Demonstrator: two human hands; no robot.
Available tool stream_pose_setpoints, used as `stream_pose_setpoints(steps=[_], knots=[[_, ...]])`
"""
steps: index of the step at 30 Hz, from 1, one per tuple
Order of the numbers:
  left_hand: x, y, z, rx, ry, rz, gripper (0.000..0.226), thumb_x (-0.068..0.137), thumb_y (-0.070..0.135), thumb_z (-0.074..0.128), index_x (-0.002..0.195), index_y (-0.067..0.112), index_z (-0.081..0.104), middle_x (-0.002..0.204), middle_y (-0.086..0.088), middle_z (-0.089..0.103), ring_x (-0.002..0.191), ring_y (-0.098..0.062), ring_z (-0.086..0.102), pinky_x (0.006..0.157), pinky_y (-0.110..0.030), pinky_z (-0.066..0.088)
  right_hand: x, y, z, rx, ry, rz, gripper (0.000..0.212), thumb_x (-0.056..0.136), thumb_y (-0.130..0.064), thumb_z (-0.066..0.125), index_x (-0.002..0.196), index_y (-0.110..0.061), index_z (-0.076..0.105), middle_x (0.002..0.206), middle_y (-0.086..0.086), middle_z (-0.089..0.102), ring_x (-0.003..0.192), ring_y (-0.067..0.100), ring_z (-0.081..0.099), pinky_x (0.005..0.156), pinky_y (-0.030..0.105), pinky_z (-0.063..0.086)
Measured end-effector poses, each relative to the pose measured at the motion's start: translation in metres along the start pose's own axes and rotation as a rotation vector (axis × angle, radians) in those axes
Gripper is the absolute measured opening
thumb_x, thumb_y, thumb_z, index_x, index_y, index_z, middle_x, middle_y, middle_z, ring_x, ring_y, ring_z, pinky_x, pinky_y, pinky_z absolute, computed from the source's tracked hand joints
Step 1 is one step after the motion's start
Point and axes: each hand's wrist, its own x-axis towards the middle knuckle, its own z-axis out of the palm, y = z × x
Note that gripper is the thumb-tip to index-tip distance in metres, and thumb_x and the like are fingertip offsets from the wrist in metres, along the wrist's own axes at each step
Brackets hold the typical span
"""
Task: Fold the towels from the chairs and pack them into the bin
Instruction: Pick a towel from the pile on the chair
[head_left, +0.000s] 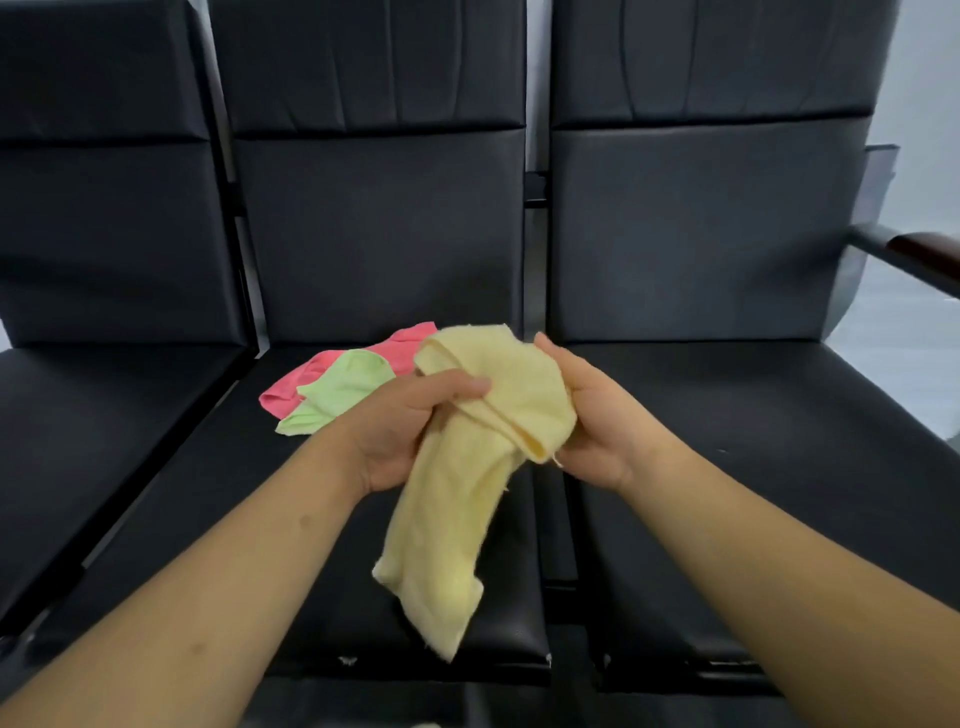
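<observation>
A pale yellow towel (467, 499) hangs bunched between both hands above the middle chair's seat (291, 519). My left hand (400, 426) grips its upper part with curled fingers. My right hand (592, 415) holds the towel's right side, fingers wrapped behind the cloth. The towel's lower end dangles toward the seat's front edge. Behind my left hand, a light green towel (337, 389) lies crumpled on top of a pink towel (332, 364) at the back of the same seat. No bin is in view.
Three black padded chairs stand side by side. The left seat (93, 441) and right seat (779, 441) hold nothing. A dark armrest (914, 254) juts out at the far right.
</observation>
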Motion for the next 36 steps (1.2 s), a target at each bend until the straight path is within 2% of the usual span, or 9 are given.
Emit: stream_pose_setpoints(steps=[6,10,14,18,21,25,29,32,36], knots=[[0.013,0.0,0.029,-0.053,0.121,0.064,0.033,0.097,0.031,0.058,0.124,0.013,0.065,0.114,-0.004,0.074,0.105,-0.02,0.071,0.089,-0.035,0.054,-0.027,-0.025,-0.025,0.03,0.269,-0.13,0.041,0.101,-0.036,0.055,0.128,-0.007,0.064,0.12,0.009,0.072,0.104,0.022,0.071,0.077,0.035,0.059],[0.024,0.0,0.047,-0.008,0.086,0.039,0.042,0.095,0.041,0.061,0.12,0.008,0.069,0.116,-0.01,0.073,0.107,-0.025,0.071,0.094,-0.039,0.054,-0.049,-0.038,-0.045,0.026,0.282,-0.105,0.043,0.098,-0.041,0.056,0.127,-0.009,0.066,0.127,0.008,0.068,0.115,0.028,0.067,0.101,0.042,0.051],[0.029,0.001,0.073,-0.04,0.063,-0.038,0.029,0.092,0.029,0.066,0.108,0.007,0.074,0.098,-0.011,0.076,0.083,-0.024,0.074,0.069,-0.031,0.061,-0.072,-0.05,-0.064,-0.009,0.211,0.031,0.05,0.097,-0.047,0.056,0.129,-0.01,0.067,0.13,0.011,0.066,0.121,0.03,0.063,0.108,0.045,0.045],[0.035,-0.006,0.093,-0.139,-0.037,-0.168,0.028,0.095,0.026,0.062,0.081,0.007,0.078,0.082,-0.01,0.073,0.069,-0.021,0.072,0.062,-0.031,0.061,-0.094,-0.061,-0.077,-0.032,0.258,0.156,0.034,0.094,-0.035,0.062,0.114,-0.01,0.073,0.117,0.012,0.071,0.099,0.029,0.072,0.086,0.042,0.059],[0.042,-0.013,0.109,-0.19,-0.022,-0.244,0.022,0.095,0.019,0.062,0.091,0.004,0.076,0.085,-0.013,0.074,0.071,-0.024,0.073,0.069,-0.035,0.062,-0.108,-0.066,-0.094,0.096,0.326,0.055,0.042,0.092,-0.024,0.064,0.129,-0.005,0.065,0.126,0.015,0.068,0.106,0.03,0.071,0.087,0.046,0.059],[0.054,-0.028,0.126,-0.043,0.032,-0.396,0.023,0.095,0.02,0.056,0.078,0.008,0.063,0.066,-0.009,0.064,0.057,-0.023,0.064,0.06,-0.027,0.054,-0.125,-0.06,-0.119,-0.139,0.392,0.254,0.041,0.085,-0.007,0.065,0.125,0.0,0.063,0.109,0.017,0.073,0.088,0.029,0.073,0.071,0.042,0.062],[0.059,-0.033,0.138,-0.069,0.02,-0.221,0.021,0.095,0.026,0.056,0.092,0.008,0.067,0.085,-0.009,0.069,0.075,-0.024,0.066,0.072,-0.032,0.052,-0.137,-0.066,-0.138,-0.103,0.447,0.12,0.015,0.091,-0.01,0.062,0.101,-0.007,0.073,0.093,0.007,0.074,0.079,0.022,0.071,0.074,0.039,0.059],[0.059,-0.031,0.139,-0.211,0.019,-0.072,0.033,0.099,0.026,0.052,0.114,0.002,0.068,0.112,-0.017,0.072,0.102,-0.029,0.071,0.083,-0.039,0.056,-0.146,-0.073,-0.148,-0.047,0.323,-0.03,0.017,0.094,-0.012,0.059,0.082,-0.012,0.071,0.08,-0.001,0.065,0.077,0.017,0.065,0.084,0.039,0.052],[0.057,-0.024,0.138,-0.343,0.043,0.037,0.035,0.1,0.028,0.052,0.12,0.002,0.066,0.116,-0.017,0.072,0.105,-0.03,0.071,0.081,-0.038,0.058,-0.15,-0.071,-0.151,0.19,0.281,-0.09,0.017,0.09,-0.005,0.063,0.106,-0.003,0.064,0.092,0.005,0.067,0.083,0.021,0.068,0.079,0.039,0.06]])
